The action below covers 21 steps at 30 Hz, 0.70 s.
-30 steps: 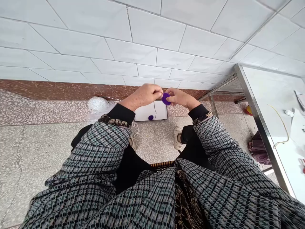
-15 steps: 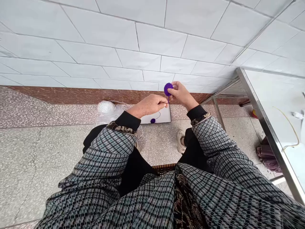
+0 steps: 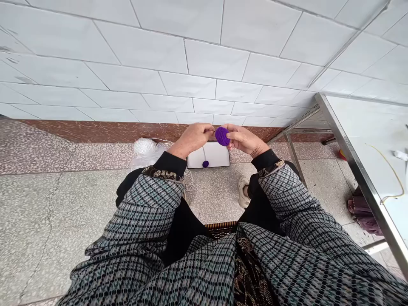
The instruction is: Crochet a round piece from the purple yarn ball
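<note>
Between the fingers of my right hand [image 3: 244,139] is a ball of purple yarn [image 3: 222,136], its wound strands facing me. Just left of the ball, my left hand [image 3: 196,138] is closed in a pinch on the yarn strand, which hardly shows at the fingertips. A thin strand hangs below my left hand to a smaller dark purple yarn ball [image 3: 205,163]. That smaller ball lies at the front edge of a shallow white tray [image 3: 219,155] with a dark rim, on the floor.
A white yarn ball [image 3: 145,146] in clear plastic lies left of the tray, with loose white cord [image 3: 189,180] nearby. A tiled wall [image 3: 200,80] rises ahead. On the right stands a metal-framed table [image 3: 347,157], with a dark purplish cloth item [image 3: 363,212] beneath it.
The purple ball has come down slightly and turned in my right hand. My left hand has moved up and left, from below the ball to beside it.
</note>
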Each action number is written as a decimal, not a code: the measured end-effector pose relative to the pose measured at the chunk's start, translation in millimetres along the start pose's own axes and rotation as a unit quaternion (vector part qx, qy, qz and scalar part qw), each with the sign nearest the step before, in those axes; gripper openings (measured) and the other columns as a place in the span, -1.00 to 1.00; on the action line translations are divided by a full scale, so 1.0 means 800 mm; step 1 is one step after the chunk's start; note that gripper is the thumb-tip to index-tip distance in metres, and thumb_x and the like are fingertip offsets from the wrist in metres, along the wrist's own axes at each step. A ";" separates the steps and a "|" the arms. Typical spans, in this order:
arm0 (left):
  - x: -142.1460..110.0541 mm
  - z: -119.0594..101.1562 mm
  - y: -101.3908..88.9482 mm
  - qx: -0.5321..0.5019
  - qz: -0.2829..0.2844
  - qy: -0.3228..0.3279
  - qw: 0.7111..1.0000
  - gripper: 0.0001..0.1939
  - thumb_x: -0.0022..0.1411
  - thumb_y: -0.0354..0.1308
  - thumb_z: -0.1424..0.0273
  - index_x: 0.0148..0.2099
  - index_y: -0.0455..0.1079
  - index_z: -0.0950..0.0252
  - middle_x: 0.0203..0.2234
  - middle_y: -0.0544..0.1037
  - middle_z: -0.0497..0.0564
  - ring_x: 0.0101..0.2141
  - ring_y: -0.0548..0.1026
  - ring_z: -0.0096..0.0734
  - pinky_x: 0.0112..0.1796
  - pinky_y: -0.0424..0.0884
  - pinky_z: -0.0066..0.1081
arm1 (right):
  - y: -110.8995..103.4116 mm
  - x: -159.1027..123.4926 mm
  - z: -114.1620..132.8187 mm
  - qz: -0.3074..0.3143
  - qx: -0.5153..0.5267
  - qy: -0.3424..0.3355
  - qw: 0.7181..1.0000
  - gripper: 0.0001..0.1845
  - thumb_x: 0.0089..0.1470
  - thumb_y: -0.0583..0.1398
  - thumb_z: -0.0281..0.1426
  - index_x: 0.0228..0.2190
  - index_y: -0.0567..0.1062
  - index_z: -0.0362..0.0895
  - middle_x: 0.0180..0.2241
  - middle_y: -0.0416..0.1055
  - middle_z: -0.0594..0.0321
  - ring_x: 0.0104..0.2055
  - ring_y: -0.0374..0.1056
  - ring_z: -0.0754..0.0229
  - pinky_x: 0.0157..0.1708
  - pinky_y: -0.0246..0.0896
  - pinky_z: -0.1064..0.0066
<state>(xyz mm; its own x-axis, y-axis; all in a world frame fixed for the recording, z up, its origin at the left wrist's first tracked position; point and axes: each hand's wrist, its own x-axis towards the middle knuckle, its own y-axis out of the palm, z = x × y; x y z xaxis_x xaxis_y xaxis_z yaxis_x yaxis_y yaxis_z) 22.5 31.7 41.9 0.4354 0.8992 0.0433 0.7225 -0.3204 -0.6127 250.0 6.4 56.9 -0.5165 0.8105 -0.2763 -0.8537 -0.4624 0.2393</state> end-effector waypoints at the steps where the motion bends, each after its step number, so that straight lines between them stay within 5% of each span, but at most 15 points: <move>1: 0.000 0.000 0.005 -0.003 0.018 0.003 1.000 -0.77 0.38 0.16 0.34 -0.24 0.62 0.27 -0.31 0.72 0.04 -0.27 0.57 -0.28 -0.14 0.42 -0.31 | -0.001 0.000 0.000 -0.005 0.010 -0.013 1.000 -0.61 0.12 0.44 -0.31 -0.08 0.46 -0.12 -0.40 0.48 0.38 -0.50 0.30 0.38 -0.46 0.31 0.50; 4: -0.003 -0.004 0.019 0.003 0.078 0.041 0.996 -0.77 0.38 0.14 0.36 -0.24 0.62 0.26 -0.35 0.70 0.02 -0.33 0.54 -0.33 -0.19 0.40 -0.33 | 0.000 0.003 0.002 -0.048 0.015 -0.044 0.998 -0.59 0.16 0.46 -0.24 -0.10 0.42 -0.09 -0.42 0.46 0.40 -0.48 0.31 0.37 -0.45 0.29 0.51; 8: -0.011 -0.011 0.024 0.025 0.148 0.088 0.985 -0.75 0.39 0.11 0.39 -0.27 0.60 0.24 -0.43 0.63 -0.02 -0.44 0.45 -0.38 -0.25 0.36 -0.34 | 0.005 0.012 0.003 -0.185 -0.070 -0.046 0.979 -0.74 0.28 0.34 -0.42 -0.15 0.34 -0.05 -0.44 0.42 0.44 -0.52 0.27 0.38 -0.51 0.23 0.54; 11: -0.014 -0.014 0.012 0.029 0.112 0.082 0.990 -0.77 0.38 0.13 0.41 -0.26 0.61 0.24 -0.38 0.67 0.03 -0.37 0.51 -0.35 -0.20 0.40 -0.32 | 0.008 0.013 0.006 -0.251 -0.192 -0.005 0.949 -0.72 0.24 0.33 -0.59 -0.20 0.36 -0.06 -0.44 0.40 0.44 -0.53 0.24 0.36 -0.58 0.17 0.54; 14: -0.010 -0.015 -0.002 0.014 0.022 0.060 0.998 -0.79 0.39 0.13 0.43 -0.25 0.60 0.25 -0.30 0.71 0.07 -0.26 0.56 -0.29 -0.12 0.45 -0.30 | 0.008 0.006 0.012 -0.132 -0.251 0.069 0.956 -0.75 0.18 0.34 -0.65 -0.24 0.46 -0.12 -0.45 0.44 0.36 -0.50 0.29 0.32 -0.56 0.24 0.51; 17: -0.003 -0.013 -0.007 -0.007 -0.020 0.047 0.999 -0.80 0.39 0.15 0.42 -0.27 0.57 0.28 -0.33 0.67 0.04 -0.25 0.55 -0.29 -0.09 0.47 -0.30 | 0.005 -0.002 0.016 0.004 -0.175 0.079 0.981 -0.82 0.16 0.36 -0.58 -0.22 0.53 -0.15 -0.43 0.48 0.32 -0.48 0.32 0.32 -0.51 0.30 0.51; 21: 0.004 -0.008 0.003 -0.032 -0.038 0.006 0.999 -0.79 0.42 0.15 0.37 -0.28 0.55 0.28 -0.41 0.59 -0.03 -0.32 0.50 -0.31 -0.17 0.43 -0.31 | -0.002 0.001 0.014 -0.007 -0.015 -0.023 1.000 -0.70 0.22 0.43 -0.30 -0.10 0.52 -0.13 -0.36 0.51 0.31 -0.45 0.32 0.34 -0.46 0.32 0.51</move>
<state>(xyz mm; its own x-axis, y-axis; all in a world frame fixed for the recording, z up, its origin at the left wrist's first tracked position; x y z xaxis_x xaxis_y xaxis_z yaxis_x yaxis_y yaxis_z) 29.1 31.7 45.1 0.3832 0.9185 0.0977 0.7871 -0.2694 -0.5549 252.0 11.5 66.6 -0.5012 0.8323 -0.2368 -0.8630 -0.4610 0.2066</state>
